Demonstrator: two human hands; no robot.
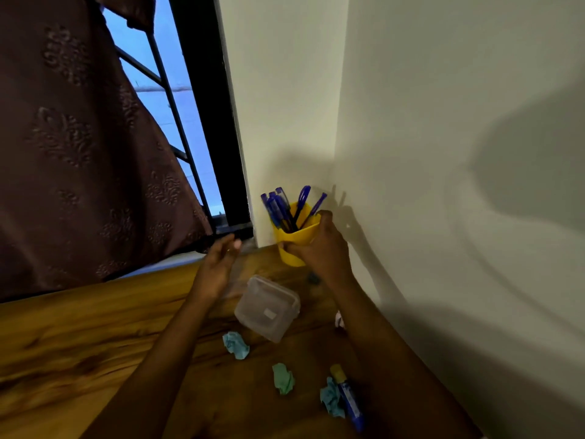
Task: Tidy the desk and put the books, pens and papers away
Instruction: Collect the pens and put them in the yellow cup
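1. At the far corner of the brown wood-grain desk (79,343), where two pale walls meet, the right hand (324,251) grips a yellow plastic cup (297,234), with its fingers wrapped round the cup's right side and its thumb across the front.
2. Several blue ballpoint pens (280,209) stand inside the cup, leaning outwards over its rim.
3. Whether the cup's base rests on the desk or is lifted just off it cannot be told.
4. The left hand (218,264) hangs just left of the cup, apart from it. Its fingers are loosely spread, its palm faces the cup, and it holds nothing.
5. A clear, squarish plastic box with a lid (267,308) lies tilted on the desk between the two forearms.
6. Nearer the person, three crumpled paper scraps lie on the wood: a light blue ball (235,345), a green one (283,378) and a second blue one (330,397).
7. A blue stick-shaped marker or glue tube with a yellow cap (349,399) lies touching that second blue scrap, partly under the right forearm.
8. A small whitish scrap (339,320) shows just beside the right forearm, too blurred to identify.
9. A brown patterned curtain (63,137) hangs at the left, in front of a dark-framed window with metal bars (177,122).
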